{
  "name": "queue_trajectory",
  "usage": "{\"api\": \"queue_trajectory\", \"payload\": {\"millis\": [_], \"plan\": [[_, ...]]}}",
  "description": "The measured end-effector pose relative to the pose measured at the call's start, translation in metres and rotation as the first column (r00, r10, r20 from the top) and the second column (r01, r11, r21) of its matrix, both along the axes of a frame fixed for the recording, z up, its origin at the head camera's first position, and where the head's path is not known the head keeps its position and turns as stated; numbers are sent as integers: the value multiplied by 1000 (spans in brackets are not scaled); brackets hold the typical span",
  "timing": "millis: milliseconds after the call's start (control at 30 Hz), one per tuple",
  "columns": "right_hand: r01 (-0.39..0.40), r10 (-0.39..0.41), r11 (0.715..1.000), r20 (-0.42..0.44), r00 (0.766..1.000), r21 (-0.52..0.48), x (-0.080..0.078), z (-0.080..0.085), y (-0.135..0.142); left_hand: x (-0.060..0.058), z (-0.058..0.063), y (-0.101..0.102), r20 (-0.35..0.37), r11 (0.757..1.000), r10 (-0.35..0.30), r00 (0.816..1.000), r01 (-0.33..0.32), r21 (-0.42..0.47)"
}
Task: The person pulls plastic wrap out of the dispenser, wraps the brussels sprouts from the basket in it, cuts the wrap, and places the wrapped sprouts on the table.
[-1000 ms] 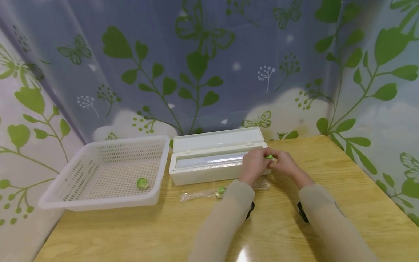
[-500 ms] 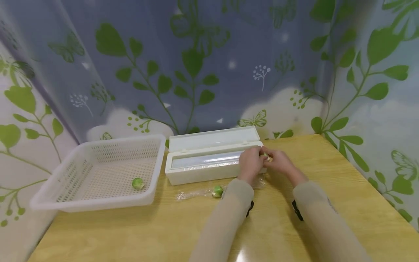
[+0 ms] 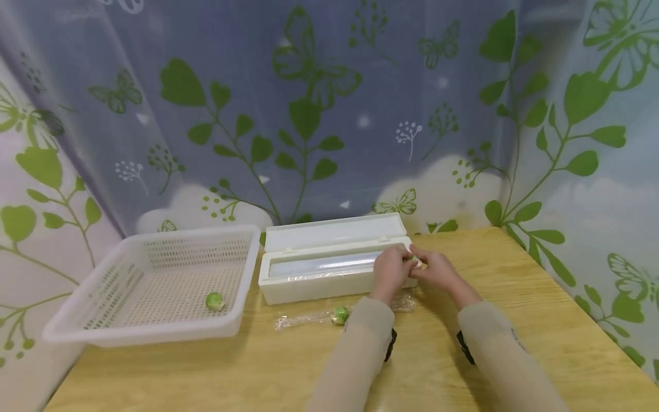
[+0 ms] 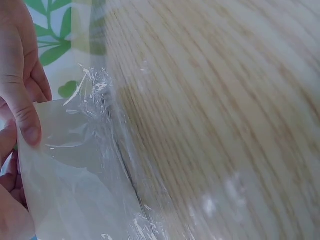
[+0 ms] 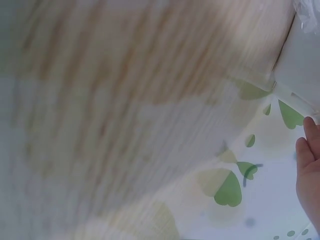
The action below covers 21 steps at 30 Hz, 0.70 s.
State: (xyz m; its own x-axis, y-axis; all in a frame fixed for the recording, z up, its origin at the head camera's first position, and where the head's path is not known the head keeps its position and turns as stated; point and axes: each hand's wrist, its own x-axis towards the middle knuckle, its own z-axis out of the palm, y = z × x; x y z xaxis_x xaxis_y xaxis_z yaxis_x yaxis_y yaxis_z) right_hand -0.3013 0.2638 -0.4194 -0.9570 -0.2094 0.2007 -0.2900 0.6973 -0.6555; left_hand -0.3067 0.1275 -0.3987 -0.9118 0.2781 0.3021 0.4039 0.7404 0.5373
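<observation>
In the head view, my left hand [image 3: 389, 274] and right hand [image 3: 441, 276] meet over the right end of a white cling film dispenser box [image 3: 314, 290]. Their fingertips pinch a small green Brussels sprout [image 3: 413, 259], mostly hidden by the fingers. The lid [image 3: 334, 232] stands open behind a shiny roll of cling film [image 3: 324, 263]. Clear film hangs over the box's front wall, seen close up in the left wrist view with both hands at its edge. A second Brussels sprout [image 3: 340, 315], wrapped in film with twisted ends, lies on the table before the box.
A white perforated plastic basket [image 3: 141, 336] stands at the left, with a third Brussels sprout [image 3: 214, 301] inside. The wooden table [image 3: 257, 377] backs onto a leaf-patterned curtain [image 3: 329, 143]. Loose crumpled film [image 3: 404, 300] lies below the hands.
The head view has shifted slightly. Both hands stay at the box's right end with small finger movements, and the sprout between them shows less than before.
</observation>
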Motion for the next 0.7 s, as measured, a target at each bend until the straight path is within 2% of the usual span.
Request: {"api": "queue_trajectory", "payload": {"millis": [133,333,500,600,700], "plan": [[2,-2,1000,9,1000,22,1,3,-1,-2,0,-1,6,999,-26,1000,26,-19],[-6,2,991,31,1000,134,0,19,0,-8,3,-2,-118,986,-87,989,69,-153],[-22,17,989,30,999,143,0,19,-3,-8,1,-5,-156,981,-95,983,65,-184],[-30,29,989,12,1000,147,0,16,-4,-7,1,-6,-155,970,-109,982,71,-231],[-40,36,987,29,999,157,2,17,-4,-6,2,-5,-172,949,-123,977,65,-310]]}}
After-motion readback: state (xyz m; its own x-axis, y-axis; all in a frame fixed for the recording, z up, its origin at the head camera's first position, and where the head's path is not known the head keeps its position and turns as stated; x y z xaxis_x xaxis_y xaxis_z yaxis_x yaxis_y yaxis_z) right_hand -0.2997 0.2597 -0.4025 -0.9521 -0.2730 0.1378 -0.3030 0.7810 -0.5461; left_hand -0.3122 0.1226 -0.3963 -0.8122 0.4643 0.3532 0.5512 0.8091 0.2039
